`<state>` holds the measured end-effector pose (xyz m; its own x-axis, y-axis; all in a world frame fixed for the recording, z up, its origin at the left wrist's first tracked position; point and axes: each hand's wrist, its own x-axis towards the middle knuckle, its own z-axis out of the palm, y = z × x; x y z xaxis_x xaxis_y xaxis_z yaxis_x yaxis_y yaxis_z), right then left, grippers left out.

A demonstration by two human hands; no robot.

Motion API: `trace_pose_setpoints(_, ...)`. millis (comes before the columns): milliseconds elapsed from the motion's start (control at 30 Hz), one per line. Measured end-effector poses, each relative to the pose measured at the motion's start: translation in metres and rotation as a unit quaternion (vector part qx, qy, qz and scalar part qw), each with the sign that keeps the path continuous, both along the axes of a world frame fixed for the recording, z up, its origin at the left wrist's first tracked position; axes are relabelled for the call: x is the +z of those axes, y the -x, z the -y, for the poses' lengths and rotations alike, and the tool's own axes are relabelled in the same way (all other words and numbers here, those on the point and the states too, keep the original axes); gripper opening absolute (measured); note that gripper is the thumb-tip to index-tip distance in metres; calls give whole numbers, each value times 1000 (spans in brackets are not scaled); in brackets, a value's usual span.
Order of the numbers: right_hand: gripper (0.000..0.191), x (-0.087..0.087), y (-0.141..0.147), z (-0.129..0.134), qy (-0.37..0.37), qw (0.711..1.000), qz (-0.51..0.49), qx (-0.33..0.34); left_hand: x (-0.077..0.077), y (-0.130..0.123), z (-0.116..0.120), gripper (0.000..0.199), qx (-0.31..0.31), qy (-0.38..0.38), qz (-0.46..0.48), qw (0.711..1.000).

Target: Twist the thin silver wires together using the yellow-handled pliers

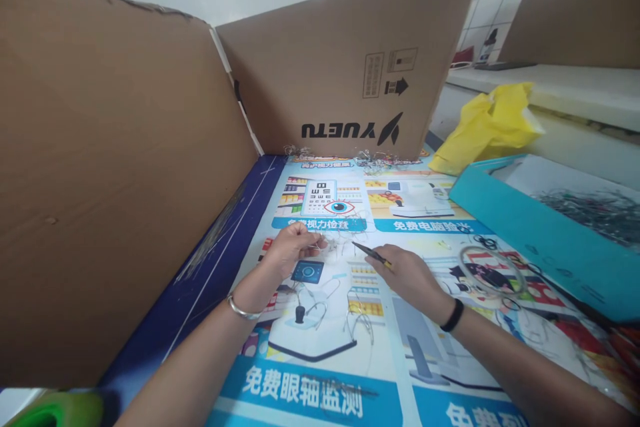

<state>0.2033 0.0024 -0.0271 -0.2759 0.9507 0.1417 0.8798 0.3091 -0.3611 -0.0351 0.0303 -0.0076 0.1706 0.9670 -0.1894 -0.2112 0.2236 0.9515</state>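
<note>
Over the printed mat, my left hand (290,250) is closed in a pinch on a thin wire (325,247). A few fine wire bits lie just beyond its fingertips; the exact shape is too small to make out. My right hand (407,277) is wrapped round a pair of pliers (373,253) with dark, narrow jaws and a yellow mark on the handle. The plier tip points left toward the wire, a short way apart from my left fingers. Nearer to me, several bent wire pieces (363,323) rest on the mat.
Cardboard panels (340,67) wall off the back and left. Loose wire clumps (375,160) lie along the back panel's foot. On the right are a wire coil (493,270), a blue box (545,233) full of wire pieces and a yellow bag (485,127). Straight wires (210,240) lie at left.
</note>
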Motion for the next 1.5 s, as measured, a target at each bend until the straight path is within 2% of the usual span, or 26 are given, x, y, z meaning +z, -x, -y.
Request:
trace_pose_setpoints(333, 30, 1, -1, -1, 14, 999, -35, 7, 6, 1, 0, 31, -18, 25, 50, 998)
trace_pose_setpoints(567, 35, 6, -4, -1, 48, 985, -162, -14, 6, -6, 8, 21, -110, 29, 55, 992)
trace_pose_setpoints(833, 34, 12, -3, 2, 57, 972, -228, -3, 4, -20, 19, 21, -145, 49, 41, 987)
trace_pose_setpoints(1100, 32, 16, -7, 0, 47, 974, -221, -3, 12, -24, 23, 21, -148, 51, 41, 987)
trace_pose_setpoints(1500, 30, 10, -1, 2, 100, 958, -267, 5, 7, -28, 24, 22, -131, 54, 25, 990)
